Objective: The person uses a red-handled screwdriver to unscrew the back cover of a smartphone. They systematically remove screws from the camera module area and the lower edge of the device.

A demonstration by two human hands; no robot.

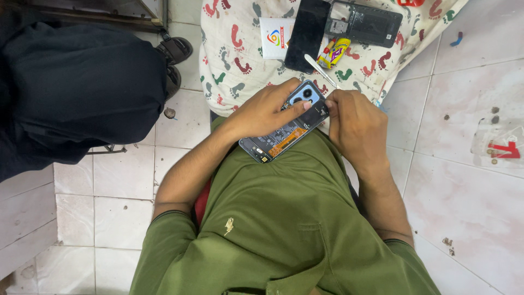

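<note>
An opened phone (285, 127) is gripped along its top edge by the left hand (261, 112) and pinched at its corner by the right hand (355, 127); bare tiled floor (475, 180) lies open alongside.

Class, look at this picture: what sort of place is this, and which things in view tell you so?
Probably an informal phone-repair spot on a tiled floor: both hands work on an opened phone, with a detached black screen, a phone frame and tweezers on a printed cloth.
</note>
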